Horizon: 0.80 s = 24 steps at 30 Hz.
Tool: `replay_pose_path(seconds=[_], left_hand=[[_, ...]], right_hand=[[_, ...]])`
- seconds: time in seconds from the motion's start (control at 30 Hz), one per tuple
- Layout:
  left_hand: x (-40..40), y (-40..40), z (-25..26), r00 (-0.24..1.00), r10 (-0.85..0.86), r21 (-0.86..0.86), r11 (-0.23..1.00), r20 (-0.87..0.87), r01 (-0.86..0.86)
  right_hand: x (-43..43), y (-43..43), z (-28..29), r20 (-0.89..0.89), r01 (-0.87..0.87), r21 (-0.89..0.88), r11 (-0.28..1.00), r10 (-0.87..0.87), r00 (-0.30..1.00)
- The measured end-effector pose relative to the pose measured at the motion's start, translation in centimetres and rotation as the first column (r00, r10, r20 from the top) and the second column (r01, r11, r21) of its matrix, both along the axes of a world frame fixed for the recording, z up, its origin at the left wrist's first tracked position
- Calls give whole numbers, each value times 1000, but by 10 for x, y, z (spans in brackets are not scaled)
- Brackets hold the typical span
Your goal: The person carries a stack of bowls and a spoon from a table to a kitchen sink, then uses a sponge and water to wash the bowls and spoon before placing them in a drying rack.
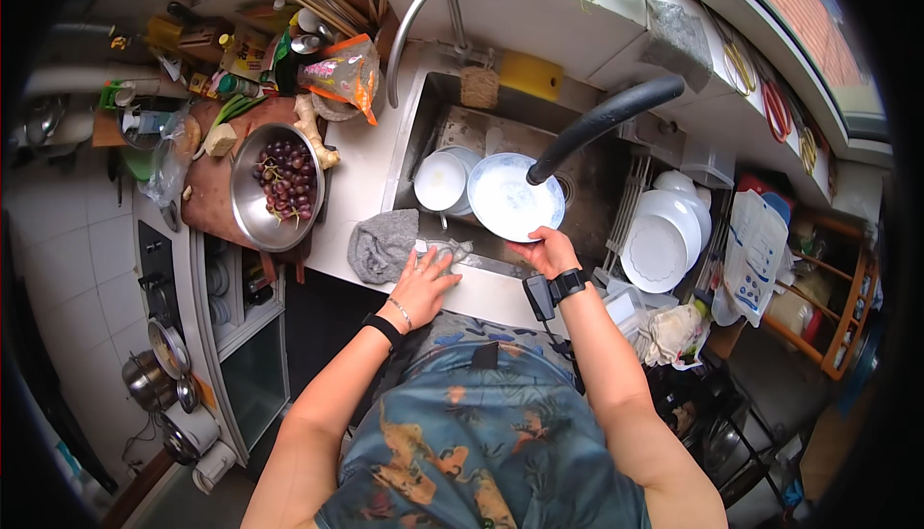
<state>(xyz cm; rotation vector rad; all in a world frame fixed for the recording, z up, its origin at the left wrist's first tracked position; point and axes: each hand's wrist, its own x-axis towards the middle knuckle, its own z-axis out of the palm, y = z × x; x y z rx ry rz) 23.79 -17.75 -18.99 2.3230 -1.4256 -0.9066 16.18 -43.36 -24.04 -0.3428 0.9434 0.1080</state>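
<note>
My right hand (548, 251) grips the near rim of a white plate (509, 193) with a bluish border, over the steel sink (462, 121). The end of a black faucet spout (606, 128) hangs over the plate's right side. My left hand (422, 280) rests with fingers spread on the counter's front edge, its fingertips at a grey cloth (386, 244) with a white tag. Left of the plate, a white bowl (439, 181) sits in the sink on another white dish, which it partly hides.
Grapes (287, 186) fill part of a steel bowl (245, 222) on a brown cutting board (202, 200), beside ginger root (309, 128). A curved metal faucet (404, 31) rises behind the sink's left corner. White dishes (658, 247) stand in a rack on the right. A yellow board (530, 75) leans behind the sink.
</note>
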Motion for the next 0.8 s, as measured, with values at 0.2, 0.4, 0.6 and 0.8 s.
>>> replay_pose_path(seconds=[0.2, 0.4, 0.6, 0.8], left_hand=[[26, -71, -18, 366, 579, 24, 555, -728, -832], [41, -125, -40, -189, 424, 376, 418, -886, -827], [36, -148, -69, -311, 296, 418, 444, -903, -793], [40, -164, -86, -300, 219, 365, 397, -929, -842]], right_hand=[[6, 5, 4, 25, 12, -21, 1000, -11, 1000], [-9, -7, 19, -29, 30, -257, 966, -39, 999], [-19, -22, 35, -107, -42, -434, 900, -5, 994], [-26, -32, 30, -213, -126, -591, 797, -4, 977]])
